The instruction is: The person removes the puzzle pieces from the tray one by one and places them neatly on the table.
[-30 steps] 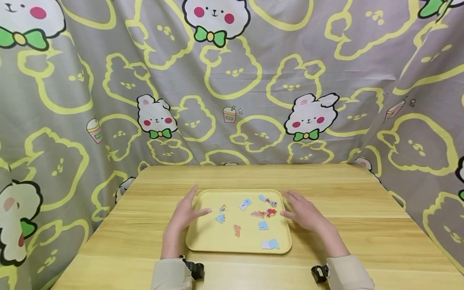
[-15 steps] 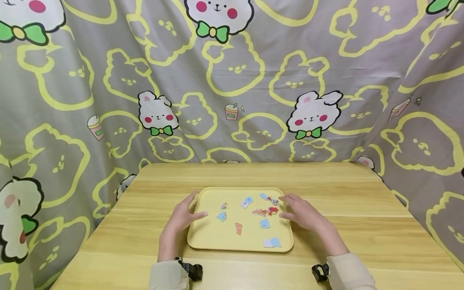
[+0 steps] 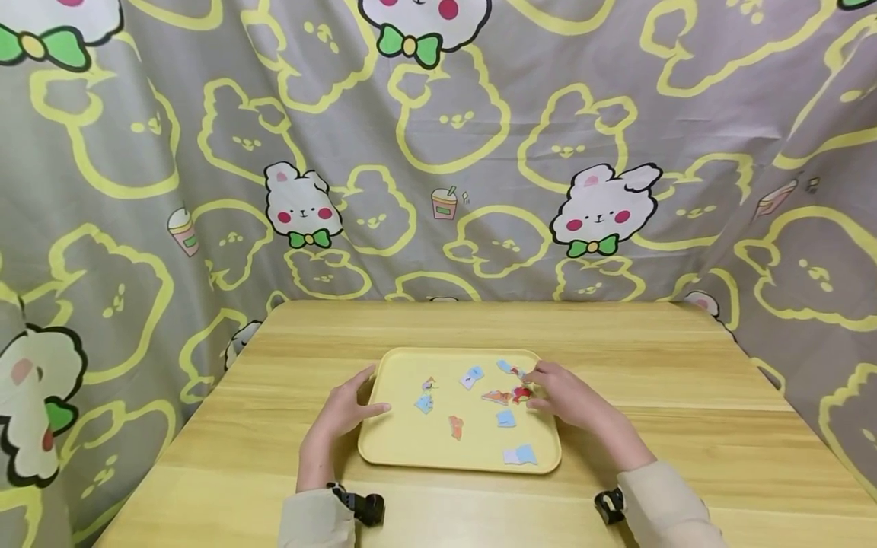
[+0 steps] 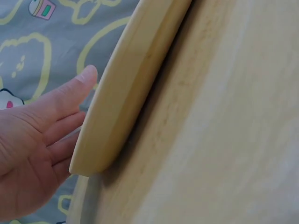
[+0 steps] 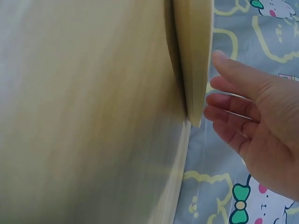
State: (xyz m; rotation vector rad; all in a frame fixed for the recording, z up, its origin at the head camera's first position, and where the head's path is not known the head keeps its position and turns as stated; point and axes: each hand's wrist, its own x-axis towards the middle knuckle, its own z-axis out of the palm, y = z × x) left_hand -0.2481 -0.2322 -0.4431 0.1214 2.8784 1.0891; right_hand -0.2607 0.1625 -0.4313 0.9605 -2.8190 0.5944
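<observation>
A yellow rectangular tray (image 3: 411,449) lies on the wooden table, with several small, irregular printed pieces on it. At its left rim is my left hand (image 3: 340,411), thumb over the inside and fingers along the outer side. My right hand (image 3: 572,396) is at the right rim, fingertips over the tray beside a red piece (image 3: 521,393). Near that lie an orange piece (image 3: 496,396) and a blue piece (image 3: 505,418). In the left wrist view the hand (image 4: 42,135) spreads behind the tray's side; in the right wrist view the relaxed fingers (image 5: 233,112) hold nothing.
The wooden table (image 3: 274,426) surrounds the tray. A grey curtain (image 3: 411,251) with yellow outlines and white rabbit faces hangs behind and at both sides. Each wrist carries a black camera, such as the left one (image 3: 370,508).
My right hand has shifted slightly inward over the tray's right rim, fingers covering part of the pieces there. The left hand has lowered a little at the left rim. The view has tilted slightly.
</observation>
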